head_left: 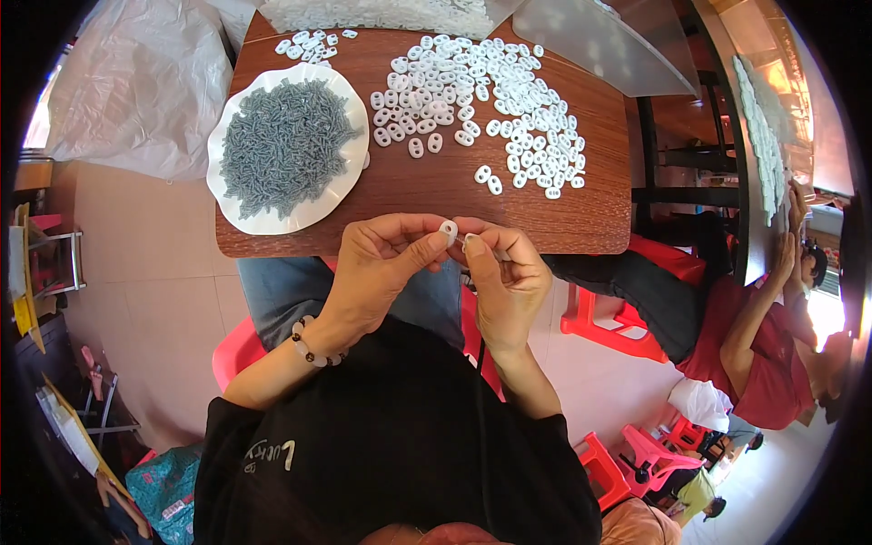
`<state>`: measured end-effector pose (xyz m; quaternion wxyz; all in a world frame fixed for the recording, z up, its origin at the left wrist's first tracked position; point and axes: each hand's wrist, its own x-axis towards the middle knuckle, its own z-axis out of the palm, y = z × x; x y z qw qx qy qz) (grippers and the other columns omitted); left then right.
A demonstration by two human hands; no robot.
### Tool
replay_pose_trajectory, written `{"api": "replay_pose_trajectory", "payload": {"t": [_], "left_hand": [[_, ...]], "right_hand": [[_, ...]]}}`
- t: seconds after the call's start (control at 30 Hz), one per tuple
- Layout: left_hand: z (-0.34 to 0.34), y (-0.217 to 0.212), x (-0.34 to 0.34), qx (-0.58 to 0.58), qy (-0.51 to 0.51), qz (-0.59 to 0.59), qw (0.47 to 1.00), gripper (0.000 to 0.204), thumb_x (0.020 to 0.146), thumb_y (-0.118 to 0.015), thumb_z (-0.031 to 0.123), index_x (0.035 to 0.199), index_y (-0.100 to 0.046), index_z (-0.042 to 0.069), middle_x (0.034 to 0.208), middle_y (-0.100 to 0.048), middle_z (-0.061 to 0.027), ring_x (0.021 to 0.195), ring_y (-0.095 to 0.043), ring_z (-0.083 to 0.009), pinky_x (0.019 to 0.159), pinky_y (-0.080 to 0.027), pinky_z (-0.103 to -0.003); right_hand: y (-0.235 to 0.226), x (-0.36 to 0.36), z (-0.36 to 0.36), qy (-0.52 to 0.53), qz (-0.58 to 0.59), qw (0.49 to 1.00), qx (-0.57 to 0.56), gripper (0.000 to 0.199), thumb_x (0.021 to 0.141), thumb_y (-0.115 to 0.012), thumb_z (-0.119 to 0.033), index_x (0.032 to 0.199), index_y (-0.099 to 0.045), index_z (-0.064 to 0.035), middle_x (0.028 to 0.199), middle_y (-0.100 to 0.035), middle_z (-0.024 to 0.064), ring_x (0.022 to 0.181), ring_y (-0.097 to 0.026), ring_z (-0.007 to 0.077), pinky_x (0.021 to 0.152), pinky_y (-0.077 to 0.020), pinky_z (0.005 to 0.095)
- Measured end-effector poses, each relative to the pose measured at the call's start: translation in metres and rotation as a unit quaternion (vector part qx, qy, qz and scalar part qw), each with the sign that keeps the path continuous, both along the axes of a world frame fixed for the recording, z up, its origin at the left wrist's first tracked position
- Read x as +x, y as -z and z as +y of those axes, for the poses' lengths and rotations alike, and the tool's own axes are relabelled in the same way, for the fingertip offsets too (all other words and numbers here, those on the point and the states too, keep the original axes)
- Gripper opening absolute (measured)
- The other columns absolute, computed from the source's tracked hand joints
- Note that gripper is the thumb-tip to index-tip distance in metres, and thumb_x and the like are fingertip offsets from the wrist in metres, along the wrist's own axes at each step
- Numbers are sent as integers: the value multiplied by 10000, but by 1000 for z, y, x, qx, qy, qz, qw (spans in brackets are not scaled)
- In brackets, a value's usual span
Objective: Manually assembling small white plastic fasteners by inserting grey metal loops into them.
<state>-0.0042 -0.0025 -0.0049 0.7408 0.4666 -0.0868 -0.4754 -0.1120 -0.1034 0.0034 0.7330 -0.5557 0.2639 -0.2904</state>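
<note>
My left hand (377, 272), with a beaded bracelet on the wrist, pinches a small white oval two-hole plastic piece (449, 230) between thumb and fingers. Close beside it, my right hand (509, 283) is closed in a pinch, thumb against the fingers. A small pale bit shows at its thumb tip, too small to name. Both hands are at the table's near edge. Beyond them lies a loose spread of white two-hole plastic pieces (434, 143). A white scalloped plate (357, 168) on the left holds a heap of small thin grey pieces (286, 145).
More white pieces (304, 45) lie behind the plate on the brown wooden table (409, 195). A large pile of white parts (381, 14) is at the far edge. Plastic bags (136, 91) stand left. Another person (758, 354) sits at a table to the right, near red stools (618, 331).
</note>
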Motion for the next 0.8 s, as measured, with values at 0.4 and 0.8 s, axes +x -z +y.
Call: {"api": "replay_pose_trajectory", "payload": {"t": [0.4, 0.8], "left_hand": [[-1, -4, -7, 24, -24, -85, 996, 184, 843, -691, 58, 1011, -688, -20, 853, -695, -70, 717, -614, -77, 655, -499, -204], [5, 1, 1, -17, 12, -7, 1000, 177, 844, -684, 50, 1005, -686, -23, 897, -690, -90, 757, -619, -112, 664, -501, -231]], "right_hand": [[-2, 1, 5, 15, 34, 999, -39, 21, 899, -586, 6, 907, -581, 24, 1049, -641, 145, 783, -595, 74, 664, -499, 194], [2, -2, -2, 2, -23, 1000, 0, 39, 873, -613, 23, 910, -612, 35, 1061, -636, 182, 855, -647, 161, 764, -550, 275]]}}
